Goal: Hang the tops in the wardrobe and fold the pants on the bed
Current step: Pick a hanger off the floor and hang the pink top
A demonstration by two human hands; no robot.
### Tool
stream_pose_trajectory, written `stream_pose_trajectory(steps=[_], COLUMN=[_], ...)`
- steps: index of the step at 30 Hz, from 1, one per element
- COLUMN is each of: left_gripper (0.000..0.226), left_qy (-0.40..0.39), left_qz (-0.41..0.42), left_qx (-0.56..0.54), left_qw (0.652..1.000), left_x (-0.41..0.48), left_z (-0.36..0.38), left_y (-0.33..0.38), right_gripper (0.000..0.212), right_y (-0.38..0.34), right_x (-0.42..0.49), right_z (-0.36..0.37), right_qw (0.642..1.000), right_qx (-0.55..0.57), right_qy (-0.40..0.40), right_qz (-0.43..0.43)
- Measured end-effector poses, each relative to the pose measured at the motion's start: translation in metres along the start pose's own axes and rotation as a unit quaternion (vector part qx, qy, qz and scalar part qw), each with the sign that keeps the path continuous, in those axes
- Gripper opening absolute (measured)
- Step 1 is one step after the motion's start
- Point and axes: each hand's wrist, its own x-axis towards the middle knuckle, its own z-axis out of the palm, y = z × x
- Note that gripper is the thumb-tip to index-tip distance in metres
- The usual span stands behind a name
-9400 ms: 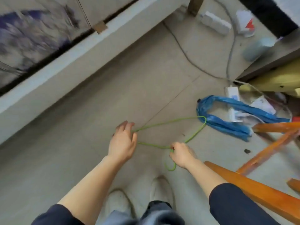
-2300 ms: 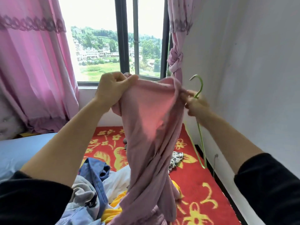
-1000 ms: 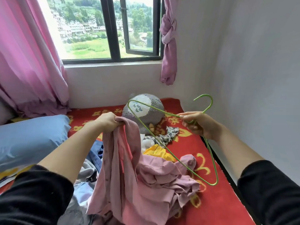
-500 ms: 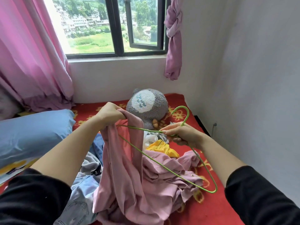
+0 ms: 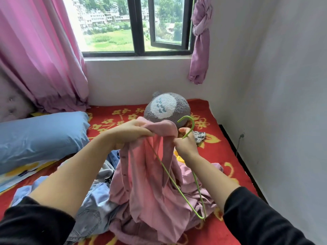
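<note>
A pink top (image 5: 150, 183) hangs from my two hands over the bed, its lower part heaped on the red blanket (image 5: 226, 152). My left hand (image 5: 131, 132) grips the top's upper edge. My right hand (image 5: 185, 144) holds the neck of a green wire hanger (image 5: 177, 183) just under its hook, pinching pink fabric with it. One hanger arm runs inside the top's opening; the other end sticks out low on the right. Denim pants (image 5: 92, 209) lie crumpled under my left forearm.
A blue pillow (image 5: 40, 137) lies at the left and a grey plush toy (image 5: 166, 106) by the window wall. More clothes, yellow and patterned, sit behind my right hand. The white wall (image 5: 283, 103) borders the bed on the right; pink curtains (image 5: 40, 55) hang at left.
My right hand moved left with the hanger and pushed one arm of it into the pink top. My left hand lifted the top's edge closer to the right hand.
</note>
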Motion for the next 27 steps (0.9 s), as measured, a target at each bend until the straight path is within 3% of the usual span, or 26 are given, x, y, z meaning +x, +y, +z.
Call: stream_pose_trajectory(steps=[3,6,8,9,10,12,13,14,15,18,21,24,27], left_gripper=[0.035,0.053,0.046,0.037,0.027,0.021,0.023,0.032,0.035,0.008,0.030,0.028,0.022], left_qy=[-0.215,-0.327,-0.405,-0.396,-0.333,-0.076,0.045,0.102,0.102,0.022,0.020,0.027,0.002], left_qz=[-0.037,-0.094,-0.140,-0.136,-0.104,0.008,0.065,0.107,0.137,0.154,0.126,0.148,0.163], left_qx=[-0.018,0.027,0.051,0.093,0.155,0.279,0.322,0.355,0.378,0.414,0.325,0.235,0.190], left_qw=[0.976,0.940,0.902,0.903,0.924,0.957,0.943,0.923,0.910,0.897,0.937,0.960,0.968], left_x=[-0.007,-0.011,-0.013,-0.012,-0.008,0.004,0.010,0.013,0.016,0.018,0.019,0.012,0.003], left_z=[0.009,0.005,-0.002,-0.002,-0.001,0.003,0.007,0.012,0.019,0.032,0.030,0.028,0.029], left_y=[0.000,-0.002,-0.003,-0.004,-0.006,-0.014,-0.018,-0.022,-0.026,-0.031,-0.038,-0.034,-0.023], right_gripper=[0.013,0.024,0.026,0.023,0.021,0.021,0.021,0.021,0.021,0.018,0.018,0.028,0.032], right_y=[0.000,0.003,0.004,0.004,0.002,-0.003,-0.005,-0.007,-0.010,-0.016,-0.022,-0.014,0.003], right_x=[-0.007,-0.007,-0.005,-0.004,-0.004,-0.007,-0.010,-0.013,-0.017,-0.024,-0.018,-0.004,-0.002], right_z=[0.001,-0.003,-0.009,-0.012,-0.015,-0.018,-0.017,-0.016,-0.015,-0.015,-0.029,-0.050,-0.054], right_qw=[0.997,0.996,0.994,0.991,0.988,0.980,0.974,0.969,0.965,0.970,0.959,0.936,0.909], right_qx=[0.006,0.007,-0.044,-0.071,-0.092,-0.125,-0.143,-0.160,-0.173,-0.109,-0.003,-0.059,-0.166], right_qy=[-0.044,-0.052,-0.056,-0.061,-0.069,-0.091,-0.102,-0.110,-0.119,-0.181,-0.283,-0.346,-0.381], right_qz=[-0.060,-0.066,-0.083,-0.091,-0.101,-0.126,-0.140,-0.151,-0.157,-0.123,-0.025,0.025,0.013])
